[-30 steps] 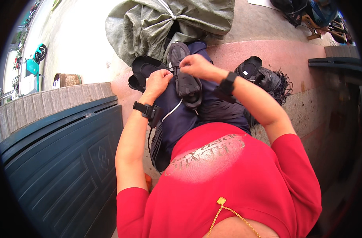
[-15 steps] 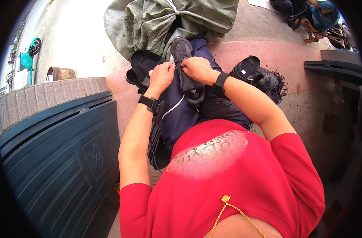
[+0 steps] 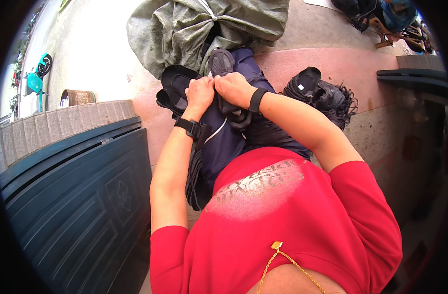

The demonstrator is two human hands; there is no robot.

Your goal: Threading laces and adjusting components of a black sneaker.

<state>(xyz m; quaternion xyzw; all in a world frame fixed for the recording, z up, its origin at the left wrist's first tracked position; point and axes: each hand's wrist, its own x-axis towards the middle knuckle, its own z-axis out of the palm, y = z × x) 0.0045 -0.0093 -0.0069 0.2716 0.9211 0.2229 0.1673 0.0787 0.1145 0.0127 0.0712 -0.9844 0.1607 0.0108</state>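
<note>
A dark grey and black mesh shoe (image 3: 221,61) lies across my lap, its toe pointing away from me. My left hand (image 3: 200,94) is closed at the shoe's left side, fingertips pinched. Over the shoe's middle, my right hand (image 3: 233,89) is closed too, its fingertips meeting those of the left. Whatever they pinch is hidden between the fingers. A thin white cord (image 3: 215,132) runs down from beneath the shoe along my trousers. Beside my left hand rests another black shoe (image 3: 177,78), with its dark insole showing.
A large grey-green woven sack (image 3: 170,34) stands ahead of my knees. Black shoes with tangled laces (image 3: 327,98) are heaped on the floor at right. Dark blue panelled doors (image 3: 86,201) flank me at left. Farther off are a brown basket (image 3: 78,97) and a teal scooter (image 3: 35,83).
My right hand has moved left and slightly down along the shoe, so its fingertips now meet my left hand's. The left hand has hardly moved.
</note>
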